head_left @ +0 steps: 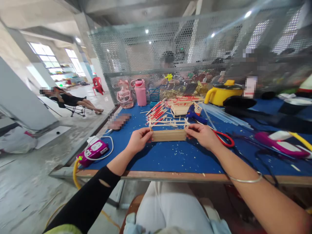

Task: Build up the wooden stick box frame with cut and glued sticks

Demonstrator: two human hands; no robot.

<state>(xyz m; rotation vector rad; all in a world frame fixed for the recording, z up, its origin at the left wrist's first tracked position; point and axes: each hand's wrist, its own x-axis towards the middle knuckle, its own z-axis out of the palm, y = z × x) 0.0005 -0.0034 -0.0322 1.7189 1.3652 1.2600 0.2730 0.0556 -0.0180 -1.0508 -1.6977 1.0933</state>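
A small frame of pale wooden sticks (169, 136) is held up over the blue tabletop, its near side a solid wall of stacked sticks. My left hand (139, 139) pinches its left end between thumb and fingers. At the right end, my right hand (200, 135) grips it the same way. Just behind lie loose sticks in red-and-white wrappers (157, 112) and a second stick frame (181, 109). A blue glue gun (195, 114) rests against that second frame.
Purple power strips (94, 152) lie left and right with cables. Pink bottle (140, 93), yellow pot (224, 94), clear glue sticks (226, 115) and red-handled tool (225, 139) stand or lie farther back. Beyond are a perforated screen (146, 55) and a reclining person (70, 100).
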